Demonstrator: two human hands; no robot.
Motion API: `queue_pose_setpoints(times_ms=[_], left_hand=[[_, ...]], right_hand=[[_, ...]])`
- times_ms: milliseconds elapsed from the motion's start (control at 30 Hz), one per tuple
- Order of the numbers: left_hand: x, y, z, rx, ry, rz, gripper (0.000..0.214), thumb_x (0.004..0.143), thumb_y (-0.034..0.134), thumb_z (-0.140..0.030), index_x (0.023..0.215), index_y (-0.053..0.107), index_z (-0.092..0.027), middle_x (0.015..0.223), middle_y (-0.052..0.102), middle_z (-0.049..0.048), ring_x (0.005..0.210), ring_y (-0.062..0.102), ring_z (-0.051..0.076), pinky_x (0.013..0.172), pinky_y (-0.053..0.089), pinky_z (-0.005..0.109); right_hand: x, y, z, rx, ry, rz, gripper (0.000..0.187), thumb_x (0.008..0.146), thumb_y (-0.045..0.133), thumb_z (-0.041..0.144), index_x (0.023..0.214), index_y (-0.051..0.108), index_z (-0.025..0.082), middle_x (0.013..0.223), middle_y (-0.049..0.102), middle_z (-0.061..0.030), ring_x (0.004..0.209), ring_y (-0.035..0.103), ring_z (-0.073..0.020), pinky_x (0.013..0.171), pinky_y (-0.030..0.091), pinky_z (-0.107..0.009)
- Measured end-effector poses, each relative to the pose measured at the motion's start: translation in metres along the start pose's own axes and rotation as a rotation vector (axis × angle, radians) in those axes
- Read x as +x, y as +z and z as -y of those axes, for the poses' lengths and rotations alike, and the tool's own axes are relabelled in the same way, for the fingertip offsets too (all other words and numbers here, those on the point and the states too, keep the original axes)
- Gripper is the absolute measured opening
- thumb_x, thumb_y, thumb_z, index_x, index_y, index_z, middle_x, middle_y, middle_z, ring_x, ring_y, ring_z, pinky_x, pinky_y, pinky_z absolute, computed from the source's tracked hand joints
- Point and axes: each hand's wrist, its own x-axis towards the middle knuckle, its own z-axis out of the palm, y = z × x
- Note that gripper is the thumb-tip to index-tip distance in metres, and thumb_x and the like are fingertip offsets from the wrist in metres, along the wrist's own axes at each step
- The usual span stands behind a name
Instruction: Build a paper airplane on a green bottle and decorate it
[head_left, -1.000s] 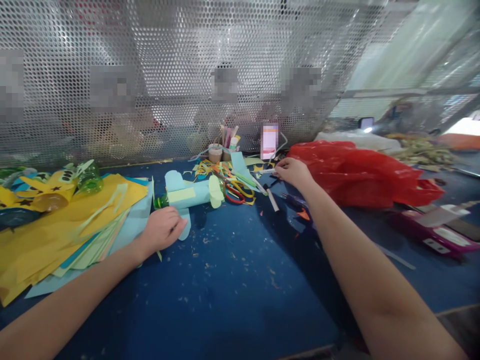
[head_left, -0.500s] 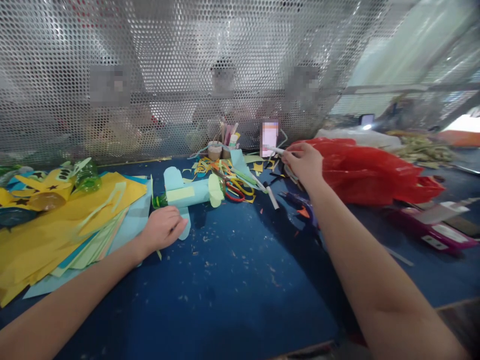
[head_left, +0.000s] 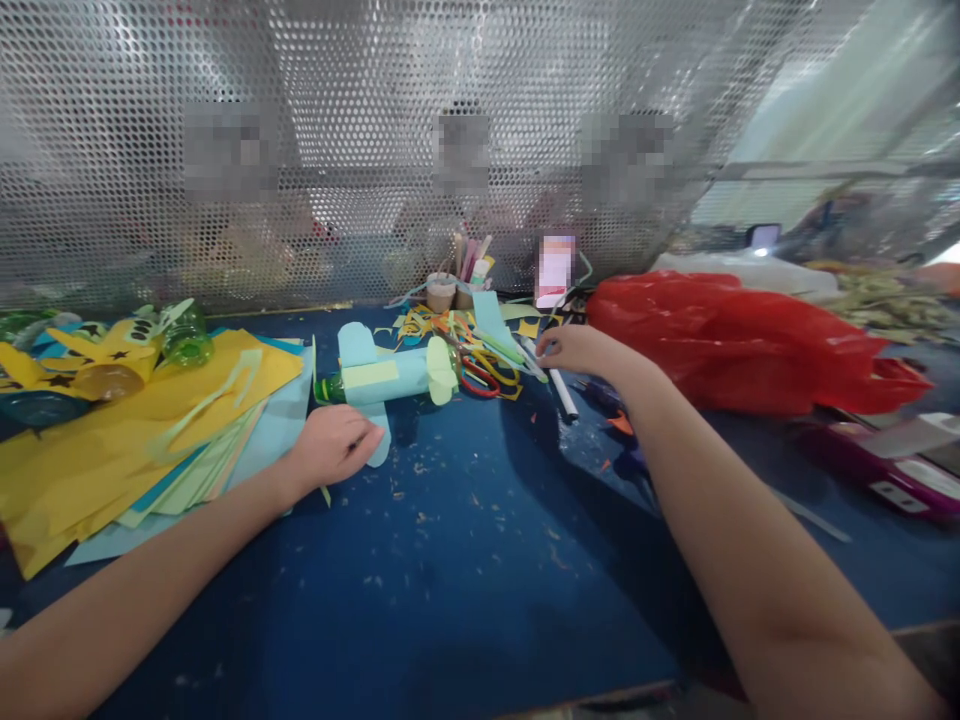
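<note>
A light-blue paper model plane point(head_left: 397, 378) built round a green bottle lies on the blue table, with pale green paper at its tail end. My left hand point(head_left: 335, 445) rests beside it with curled fingers, against the lower paper wing point(head_left: 381, 440). Whatever is inside those fingers is hidden. My right hand point(head_left: 577, 352) is low over the clutter, thumb and fingertips bent together. A white pen-like stick point(head_left: 564, 393) with a dark end lies just under it. Left of the right hand are scissors point(head_left: 480, 378) with red and yellow handles and paper strips.
Yellow paper sheets point(head_left: 142, 410) and decorated bottles point(head_left: 112, 365) cover the left side. Cups point(head_left: 441, 292) with sticks and a lit phone point(head_left: 555, 270) stand at the back by a perforated screen. A red plastic bag point(head_left: 735, 340) and a purple tool-like object point(head_left: 877, 465) lie at right.
My right hand has come down and left from near the phone, where it held a white stick. The left hand keeps its place beside the paper plane. The view has shifted slightly.
</note>
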Motion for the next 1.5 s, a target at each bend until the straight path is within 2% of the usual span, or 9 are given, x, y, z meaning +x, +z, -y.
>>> queue_pose_setpoints(times_ms=[267,500,633,867,1000,1100,1233,1333,1500], left_hand=[[0.0,0.0,-0.002,-0.094,-0.003,-0.001,0.044,0.098,0.034,-0.029,0.074,0.069,-0.017,0.071,0.073,0.0041,0.066,0.067,0.017,0.063,0.05,0.028],[-0.001,0.002,-0.004,-0.143,-0.03,0.046,0.045,0.098,0.033,-0.032,0.077,0.07,-0.018,0.071,0.072,0.0054,0.069,0.068,0.017,0.067,0.052,0.029],[-0.002,0.003,-0.004,-0.155,-0.06,0.076,0.046,0.098,0.032,-0.035,0.077,0.07,-0.018,0.072,0.072,0.0062,0.073,0.069,0.018,0.071,0.053,0.03],[-0.003,0.006,-0.003,-0.184,-0.072,0.078,0.045,0.098,0.033,-0.034,0.077,0.069,-0.018,0.074,0.072,0.0066,0.074,0.069,0.018,0.071,0.054,0.031],[0.0,0.009,-0.003,-0.187,-0.055,0.075,0.042,0.097,0.034,-0.033,0.077,0.067,-0.017,0.074,0.071,0.0066,0.075,0.068,0.018,0.072,0.053,0.031],[0.001,0.011,-0.005,-0.179,-0.056,0.063,0.035,0.096,0.038,-0.031,0.079,0.065,-0.017,0.074,0.071,0.0063,0.074,0.067,0.018,0.072,0.053,0.033],[-0.005,0.011,-0.01,-0.259,-0.265,0.064,0.019,0.09,0.048,-0.029,0.102,0.056,-0.017,0.079,0.069,0.0048,0.073,0.067,0.019,0.068,0.054,0.033],[-0.01,0.005,-0.014,-0.384,-0.381,0.057,0.028,0.086,0.052,-0.027,0.111,0.044,-0.018,0.093,0.066,0.0067,0.08,0.067,0.019,0.072,0.055,0.034],[-0.013,-0.005,-0.012,-0.316,-0.162,0.197,0.011,0.09,0.048,-0.026,0.098,0.052,-0.019,0.1,0.062,0.0093,0.091,0.061,0.021,0.078,0.052,0.035]], right_hand=[[0.002,0.004,0.008,-0.082,-0.007,-0.01,0.011,0.074,0.063,0.024,0.084,0.067,0.022,0.075,0.071,-0.0031,0.08,0.067,-0.0224,0.07,0.047,-0.028],[-0.007,-0.002,0.015,-0.28,0.123,0.216,0.015,0.068,0.067,0.018,0.056,0.059,0.02,0.05,0.059,-0.0047,0.066,0.065,-0.0258,0.064,0.047,-0.033],[-0.017,0.0,0.026,-0.275,0.135,0.259,0.023,0.061,0.071,0.011,0.081,0.062,0.018,0.065,0.066,-0.0066,0.063,0.064,-0.0239,0.058,0.046,-0.031],[-0.026,-0.02,0.038,-0.331,0.235,-0.019,0.042,0.078,0.059,0.025,0.114,0.047,0.007,0.108,0.062,-0.0288,0.1,0.062,-0.0377,0.076,0.046,-0.04],[-0.038,-0.033,0.062,-0.014,0.1,-0.21,0.027,0.082,0.054,0.026,0.106,0.047,0.017,0.099,0.064,-0.0172,0.088,0.063,-0.0288,0.073,0.046,-0.036],[-0.051,-0.028,0.091,0.502,-0.117,0.11,0.024,0.086,0.053,0.033,0.105,0.046,0.022,0.075,0.061,-0.0039,0.06,0.057,-0.0169,0.058,0.044,-0.029],[-0.07,-0.007,0.13,0.735,-0.477,0.555,0.026,0.088,0.054,0.045,0.103,0.055,0.023,0.079,0.058,-0.0012,0.06,0.049,-0.0114,0.054,0.039,-0.025],[-0.082,0.013,0.148,0.827,-0.544,0.778,0.027,0.09,0.052,0.043,0.1,0.06,0.02,0.081,0.057,-0.0016,0.066,0.051,-0.0109,0.059,0.041,-0.025],[-0.088,0.044,0.158,1.024,-0.425,0.92,0.02,0.088,0.056,0.037,0.092,0.063,0.019,0.078,0.057,0.0,0.065,0.051,-0.0097,0.061,0.04,-0.024]])
